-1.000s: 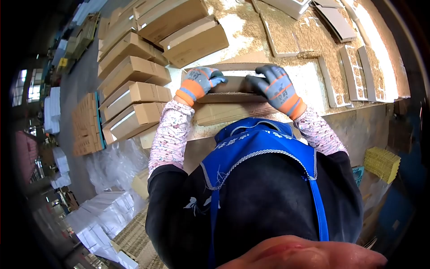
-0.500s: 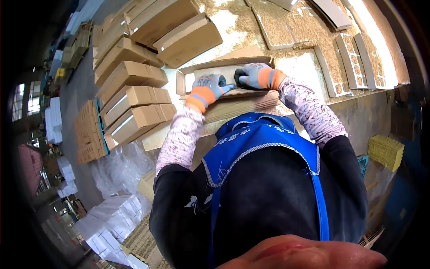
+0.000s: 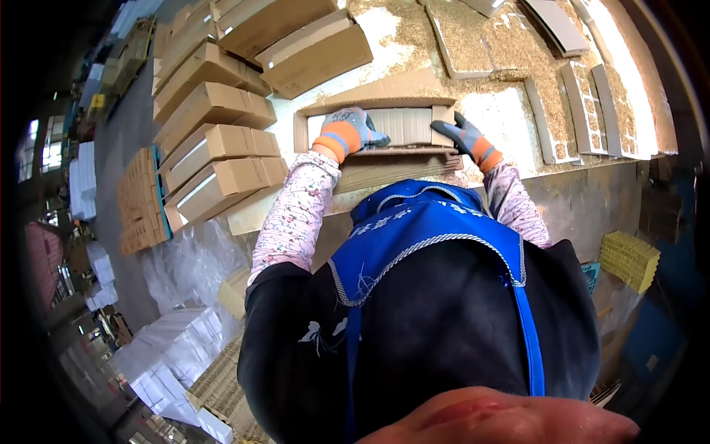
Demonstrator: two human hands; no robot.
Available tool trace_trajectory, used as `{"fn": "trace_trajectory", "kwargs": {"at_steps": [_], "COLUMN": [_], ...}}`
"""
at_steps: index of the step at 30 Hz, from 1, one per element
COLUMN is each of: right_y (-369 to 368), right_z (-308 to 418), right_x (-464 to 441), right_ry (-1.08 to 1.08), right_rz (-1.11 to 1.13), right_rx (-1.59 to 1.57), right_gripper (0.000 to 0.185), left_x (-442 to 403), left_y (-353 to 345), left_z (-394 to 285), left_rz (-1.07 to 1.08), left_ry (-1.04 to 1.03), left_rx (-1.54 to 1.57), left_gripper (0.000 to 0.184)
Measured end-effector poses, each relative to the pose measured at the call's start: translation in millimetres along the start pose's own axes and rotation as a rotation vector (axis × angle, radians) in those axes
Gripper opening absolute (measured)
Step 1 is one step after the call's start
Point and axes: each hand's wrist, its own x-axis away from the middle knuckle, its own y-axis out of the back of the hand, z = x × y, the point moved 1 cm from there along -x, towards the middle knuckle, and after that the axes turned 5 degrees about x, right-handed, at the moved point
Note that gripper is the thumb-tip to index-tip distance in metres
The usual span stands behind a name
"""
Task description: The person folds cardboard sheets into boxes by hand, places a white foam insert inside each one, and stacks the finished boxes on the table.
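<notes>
An open cardboard box (image 3: 384,103) lies lengthwise in front of me, with a row of thin, pale upright pieces (image 3: 405,127) inside. My left hand (image 3: 350,131), in a grey and orange glove, reaches into the box's left part, its fingers bent against the left end of the pieces; what they hold, if anything, is hidden. At the box's right end, my right hand (image 3: 467,140) has its thumb and fingers apart around the end wall's corner. Flat cardboard sheets (image 3: 399,172) lie stacked between the box and my apron.
Several cardboard boxes (image 3: 235,180) stand in rows at the left. Crumb-covered white trays (image 3: 547,126) lie on the table (image 3: 495,111) at the right. Beyond the table's near edge are a yellow ridged stack (image 3: 629,260) at the right and clear plastic (image 3: 194,259) at the left.
My right hand has moved from the middle of the box to its right end and opened. My left hand has shifted slightly right, and the pale pieces show more.
</notes>
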Motion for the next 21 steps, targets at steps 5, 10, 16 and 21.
{"fn": "trace_trajectory", "kwargs": {"at_steps": [5, 10, 16, 21], "right_y": [27.8, 8.4, 9.8, 0.2], "right_z": [46.8, 39.5, 22.3, 23.9], "right_x": [1.5, 5.7, -1.2, 4.0], "right_ry": [-0.383, -0.331, 0.128, 0.282], "right_rz": [0.118, 0.072, 0.126, -0.045], "right_rx": [-0.517, -0.61, -0.092, 0.026], "right_gripper": [0.054, 0.049, 0.041, 0.035], "left_x": [33.5, 25.1, -1.1, 21.2], "left_y": [27.2, 18.3, -51.9, -16.8], "left_z": [23.1, 161.3, 176.7, 135.9], "left_rz": [-0.493, -0.501, -0.221, -0.412], "left_ry": [-0.296, -0.12, -0.311, -0.035], "left_rx": [0.276, 1.022, 0.894, 0.819], "left_gripper": [0.039, 0.052, 0.068, 0.066]}}
